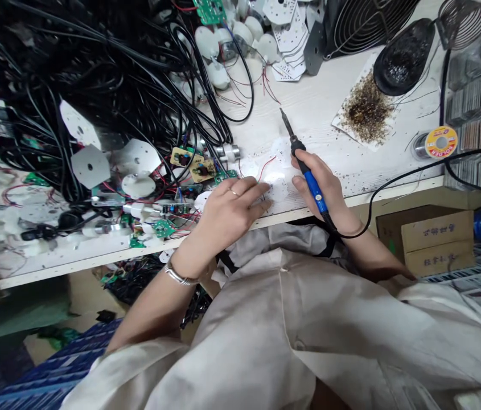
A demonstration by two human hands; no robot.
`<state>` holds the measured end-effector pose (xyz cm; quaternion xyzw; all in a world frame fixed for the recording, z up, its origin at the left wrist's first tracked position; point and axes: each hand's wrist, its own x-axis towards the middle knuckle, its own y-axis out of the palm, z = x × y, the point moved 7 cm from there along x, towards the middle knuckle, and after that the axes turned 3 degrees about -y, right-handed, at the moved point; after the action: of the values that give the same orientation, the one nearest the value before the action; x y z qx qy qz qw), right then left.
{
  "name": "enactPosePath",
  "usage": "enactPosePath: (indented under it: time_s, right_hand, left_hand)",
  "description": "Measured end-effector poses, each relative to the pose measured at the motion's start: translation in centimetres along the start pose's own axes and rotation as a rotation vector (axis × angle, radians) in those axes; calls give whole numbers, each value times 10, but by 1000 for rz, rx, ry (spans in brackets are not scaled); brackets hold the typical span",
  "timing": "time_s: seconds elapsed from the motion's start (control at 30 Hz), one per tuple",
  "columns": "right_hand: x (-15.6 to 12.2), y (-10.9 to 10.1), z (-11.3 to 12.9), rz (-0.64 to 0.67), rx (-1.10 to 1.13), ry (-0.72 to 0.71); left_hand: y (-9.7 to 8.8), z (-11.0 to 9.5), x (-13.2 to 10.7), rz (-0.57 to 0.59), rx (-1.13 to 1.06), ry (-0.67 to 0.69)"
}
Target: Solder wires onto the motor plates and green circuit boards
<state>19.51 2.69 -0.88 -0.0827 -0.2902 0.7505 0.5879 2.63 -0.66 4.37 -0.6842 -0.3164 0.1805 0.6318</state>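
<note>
My right hand (323,185) is wrapped around the blue handle of a soldering iron (313,191). The iron's bare metal tip points up and away over the white bench. To its left, my left hand (238,205) lies low near the bench's front edge, thumb and fingertips apart and bent toward the surface. What lies under its palm is hidden. A thin red wire (267,165) rises from the bench just beyond these fingers. Beside the knuckles are a green circuit board (225,176) and a small silver motor (228,152).
Black cables (116,85) heap up at the left, among white discs and circuit boards. A solder spool (440,142) stands at the right, near a soldering iron stand (406,57) and brown residue (366,111) on paper. A black fan (364,23) is at the back. The iron's cord (394,182) runs right.
</note>
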Motion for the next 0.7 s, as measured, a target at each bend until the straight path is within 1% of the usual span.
enactPosePath:
  time_s: [0.07, 0.13, 0.2, 0.27, 0.43, 0.47, 0.53, 0.57, 0.6, 0.7]
  right_hand:
    - [0, 0, 0, 4, 1, 18]
    - [0, 0, 1, 11, -6, 25]
    - [0, 0, 2, 13, -19, 21]
    - [1, 0, 2, 8, -33, 13]
    - [1, 0, 2, -3, -61, -25]
    - [1, 0, 2, -2, -66, -29]
    - [1, 0, 2, -3, -69, -29]
    - [1, 1, 2, -4, -69, -25]
    - [1, 1, 2, -5, -65, -20]
    - [1, 2, 0, 1, -52, 8]
  left_hand:
    - [10, -3, 5, -14, 55, 68]
    - [15, -4, 10, -32, 67, 102]
    - [15, -5, 11, -26, 51, 125]
    - [13, -4, 10, 5, 31, 137]
    - [14, 5, 2, 120, -44, 83]
    - [14, 6, 3, 119, -81, 77]
    - [13, 8, 8, 61, -179, 61]
    - [12, 11, 12, 17, -222, 20]
    - [12, 17, 18, -30, -248, -62]
    - [20, 44, 30, -131, -244, -465]
